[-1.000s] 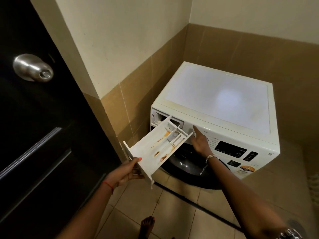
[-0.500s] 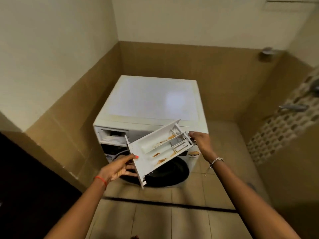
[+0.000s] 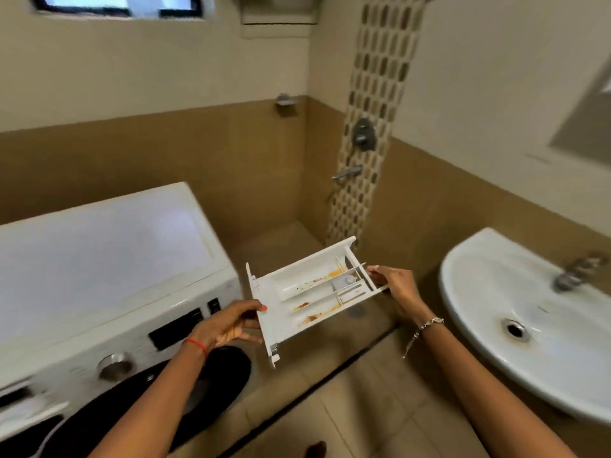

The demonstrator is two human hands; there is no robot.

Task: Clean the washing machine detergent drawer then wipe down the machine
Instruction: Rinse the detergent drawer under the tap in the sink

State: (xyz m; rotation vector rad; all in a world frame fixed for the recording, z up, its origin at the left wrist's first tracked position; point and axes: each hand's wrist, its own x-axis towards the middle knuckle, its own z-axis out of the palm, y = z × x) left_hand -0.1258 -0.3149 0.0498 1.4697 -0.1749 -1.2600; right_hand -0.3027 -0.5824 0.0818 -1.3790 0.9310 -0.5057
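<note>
The white detergent drawer (image 3: pixel 310 294) is out of the machine and held in the air between my hands, open side up. Brown-orange residue streaks its compartments. My left hand (image 3: pixel 231 325) grips its front panel end. My right hand (image 3: pixel 393 287) holds the far rear end. The white front-loading washing machine (image 3: pixel 99 252) stands at the left, with a silver dial, a dark display and a dark round door. Its drawer slot is at the lower left edge of the view, blurred.
A white wash basin (image 3: pixel 535 322) with a tap (image 3: pixel 575 272) hangs on the right wall. A shower mixer (image 3: pixel 363 133) and spout (image 3: pixel 347 173) sit on the patterned tile strip behind. A dark threshold strip crosses the tiled floor (image 3: pixel 363 408).
The drawer has come fully away from the machine and been carried right, towards the basin. My view has swung right, so the machine now lies at the left. Both hands keep hold.
</note>
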